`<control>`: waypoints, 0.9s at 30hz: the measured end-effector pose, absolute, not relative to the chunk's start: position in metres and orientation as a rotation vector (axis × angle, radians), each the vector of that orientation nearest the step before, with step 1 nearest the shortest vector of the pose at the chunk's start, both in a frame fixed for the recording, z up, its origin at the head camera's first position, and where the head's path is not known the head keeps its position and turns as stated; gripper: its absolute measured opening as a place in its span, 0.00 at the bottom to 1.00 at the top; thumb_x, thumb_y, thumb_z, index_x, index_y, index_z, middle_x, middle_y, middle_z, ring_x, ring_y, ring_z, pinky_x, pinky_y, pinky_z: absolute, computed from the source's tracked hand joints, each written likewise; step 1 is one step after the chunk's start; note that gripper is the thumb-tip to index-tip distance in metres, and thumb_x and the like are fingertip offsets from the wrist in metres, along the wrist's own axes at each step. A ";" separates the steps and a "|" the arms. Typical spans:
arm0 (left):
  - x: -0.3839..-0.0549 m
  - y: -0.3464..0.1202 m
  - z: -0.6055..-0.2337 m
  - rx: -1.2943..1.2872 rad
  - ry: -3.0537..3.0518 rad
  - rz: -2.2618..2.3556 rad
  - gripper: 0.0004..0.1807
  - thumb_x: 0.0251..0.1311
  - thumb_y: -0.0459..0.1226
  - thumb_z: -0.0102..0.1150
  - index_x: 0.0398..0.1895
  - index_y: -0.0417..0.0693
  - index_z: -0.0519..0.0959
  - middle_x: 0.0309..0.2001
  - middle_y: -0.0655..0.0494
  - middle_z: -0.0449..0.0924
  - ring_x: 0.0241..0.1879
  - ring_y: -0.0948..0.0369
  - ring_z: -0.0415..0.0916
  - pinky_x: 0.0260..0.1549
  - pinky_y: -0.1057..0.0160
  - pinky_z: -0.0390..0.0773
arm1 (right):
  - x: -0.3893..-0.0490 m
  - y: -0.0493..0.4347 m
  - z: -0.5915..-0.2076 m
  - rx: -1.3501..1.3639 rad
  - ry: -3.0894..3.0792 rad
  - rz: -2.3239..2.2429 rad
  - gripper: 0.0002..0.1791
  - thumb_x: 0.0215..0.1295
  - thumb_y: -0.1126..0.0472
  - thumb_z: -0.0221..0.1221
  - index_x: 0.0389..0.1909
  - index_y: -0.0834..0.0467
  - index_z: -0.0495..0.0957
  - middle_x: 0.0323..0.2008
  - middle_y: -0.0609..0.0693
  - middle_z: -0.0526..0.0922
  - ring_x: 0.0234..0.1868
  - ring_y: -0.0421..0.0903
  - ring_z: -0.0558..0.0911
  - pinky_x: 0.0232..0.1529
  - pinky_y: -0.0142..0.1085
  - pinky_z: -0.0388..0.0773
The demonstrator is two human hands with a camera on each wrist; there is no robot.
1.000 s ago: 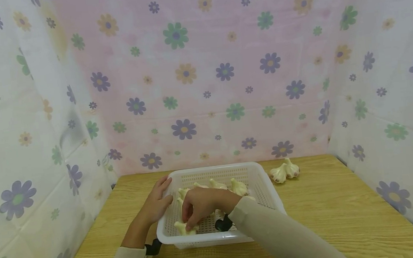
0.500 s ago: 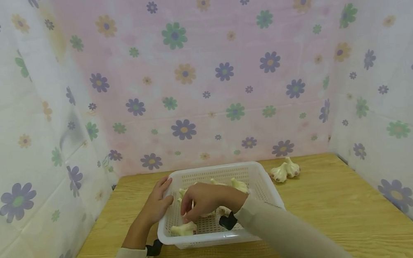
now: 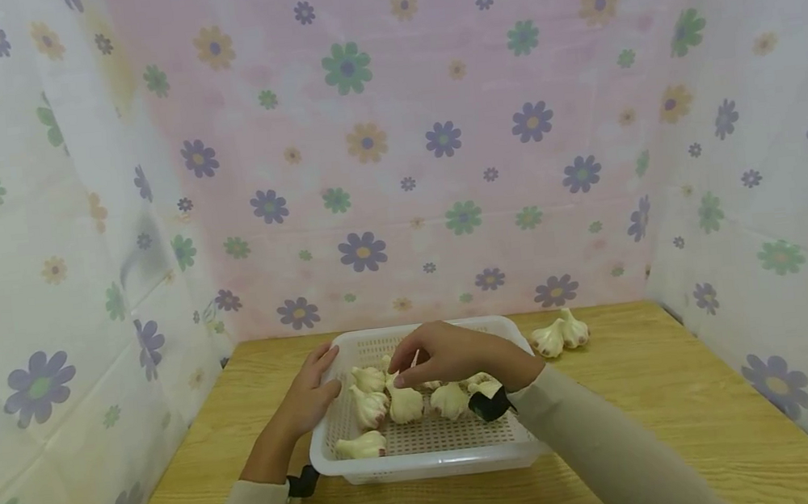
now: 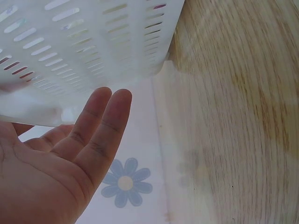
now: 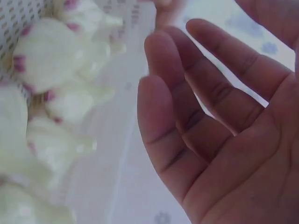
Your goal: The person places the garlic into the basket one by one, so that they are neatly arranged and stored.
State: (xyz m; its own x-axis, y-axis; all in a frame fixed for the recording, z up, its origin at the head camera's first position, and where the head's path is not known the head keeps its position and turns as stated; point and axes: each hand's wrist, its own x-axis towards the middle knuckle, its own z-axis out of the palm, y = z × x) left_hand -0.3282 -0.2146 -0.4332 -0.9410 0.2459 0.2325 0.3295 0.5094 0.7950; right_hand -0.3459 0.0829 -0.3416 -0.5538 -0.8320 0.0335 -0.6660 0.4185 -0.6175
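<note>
My left hand (image 3: 309,399) holds the left rim of a white slotted plastic basket (image 3: 442,461). In the left wrist view its fingers (image 4: 100,126) lie against the basket's outer side, under the rim, while the thumb is over the rim in the head view. My right hand (image 3: 450,353) is raised over the back of the basket; the right wrist view shows loosely bent fingers with nothing between them. Several garlic bulbs (image 3: 371,408) with purplish root ends lie inside, partly hidden by this hand. One garlic bulb (image 3: 361,445) lies alone in the front left corner.
Two more garlic bulbs (image 3: 560,333) sit close together on the wooden table (image 3: 644,391), right of the basket. Flower-patterned cloth (image 3: 410,162) hangs behind the table and along both sides.
My right hand has let go of the garlic bulb in the front left corner and moved up, back and to the right, uncovering the middle bulbs. The left hand has stayed put.
</note>
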 end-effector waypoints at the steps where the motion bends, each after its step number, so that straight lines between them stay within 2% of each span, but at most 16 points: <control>1: -0.329 -0.215 -0.434 -0.508 -2.647 -1.423 0.39 0.66 0.31 0.48 0.81 0.33 0.54 0.83 0.39 0.44 0.78 0.35 0.53 0.67 0.35 0.68 | -0.346 0.090 -0.340 -1.299 2.411 -0.864 0.16 0.72 0.45 0.63 0.55 0.44 0.86 0.52 0.42 0.87 0.46 0.39 0.87 0.44 0.35 0.84; 6: -0.329 -0.215 -0.432 -0.508 -2.646 -1.412 0.39 0.64 0.31 0.48 0.80 0.31 0.55 0.82 0.37 0.45 0.77 0.33 0.52 0.67 0.34 0.67 | -0.352 0.123 -0.337 -1.254 2.491 -0.943 0.15 0.73 0.44 0.61 0.55 0.39 0.85 0.55 0.44 0.86 0.49 0.41 0.86 0.49 0.38 0.83; 13: -0.328 -0.214 -0.432 -0.480 -2.655 -1.421 0.40 0.63 0.31 0.48 0.80 0.32 0.54 0.83 0.39 0.45 0.78 0.35 0.52 0.69 0.35 0.65 | -0.362 0.167 -0.342 -1.176 2.547 -1.220 0.14 0.73 0.50 0.63 0.55 0.47 0.86 0.51 0.49 0.87 0.47 0.52 0.87 0.48 0.43 0.84; 22: -0.327 -0.213 -0.432 -0.503 -2.634 -1.434 0.40 0.63 0.30 0.49 0.80 0.32 0.55 0.82 0.39 0.46 0.77 0.36 0.54 0.69 0.35 0.66 | -0.367 0.229 -0.352 -0.882 2.600 -1.643 0.17 0.75 0.50 0.60 0.59 0.51 0.83 0.58 0.53 0.84 0.52 0.48 0.85 0.53 0.46 0.84; 27: -0.328 -0.214 -0.432 -0.498 -2.638 -1.434 0.39 0.64 0.31 0.49 0.80 0.33 0.55 0.83 0.40 0.45 0.78 0.36 0.53 0.69 0.35 0.65 | -0.366 0.253 -0.360 -0.801 2.693 -1.741 0.20 0.76 0.48 0.59 0.60 0.54 0.82 0.56 0.49 0.86 0.52 0.46 0.86 0.50 0.38 0.85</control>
